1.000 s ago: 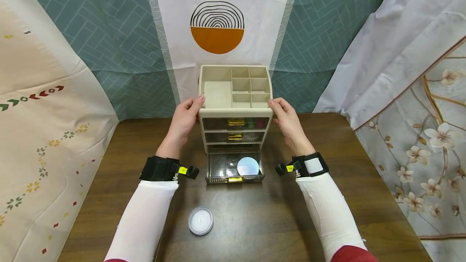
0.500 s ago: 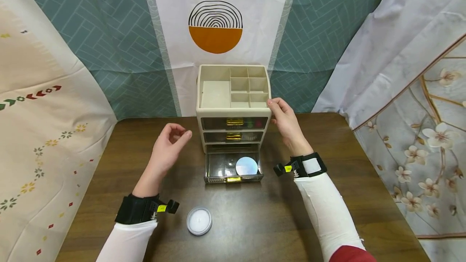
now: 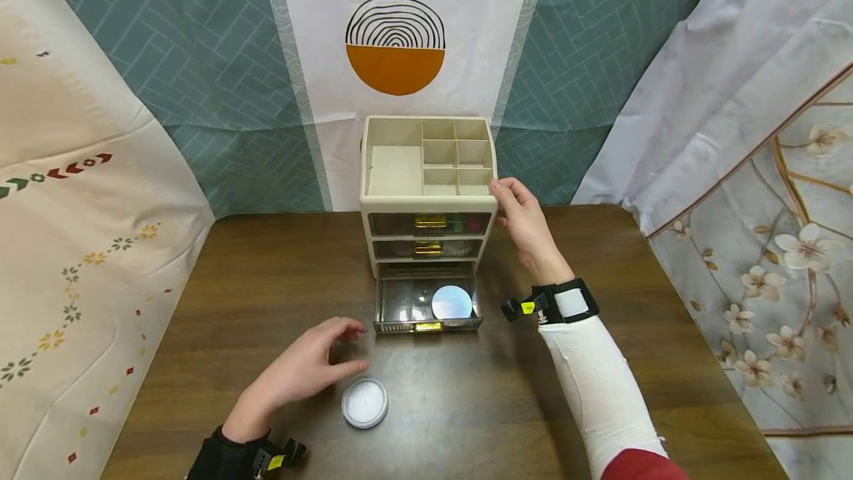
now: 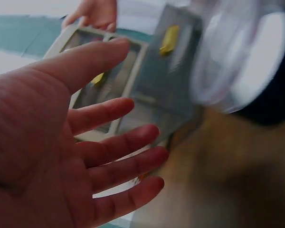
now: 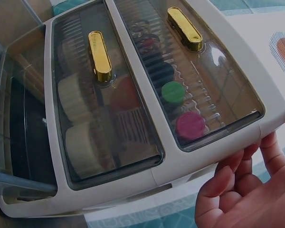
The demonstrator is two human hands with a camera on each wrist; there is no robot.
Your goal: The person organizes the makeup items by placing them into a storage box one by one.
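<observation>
A cream drawer organizer [image 3: 428, 204] stands against the back cloth. Its bottom drawer [image 3: 408, 308] is pulled out, with a pale blue, shiny disc [image 3: 452, 303] lying inside. My right hand [image 3: 524, 224] holds the organizer's right top edge, thumb above and fingers down the side; in the right wrist view its fingers [image 5: 230, 166] curl against the frame. On the table, a small round container [image 3: 365, 404] with a clear rim and white middle sits in front of the drawer. My left hand [image 3: 303, 365] hovers beside it, thumb and fingers spread and holding nothing; the left wrist view is blurred.
Two upper drawers with gold handles are closed. Through the top drawer's clear front show green [image 5: 174, 92] and magenta [image 5: 190, 125] round pieces. Divided compartments [image 3: 441, 154] top the organizer. Patterned cloths hang behind and at both sides of the wooden table [image 3: 566, 391].
My left hand has let go of the organizer's left edge and come down and back toward the round container. My right hand stays on the organizer, which has not visibly moved.
</observation>
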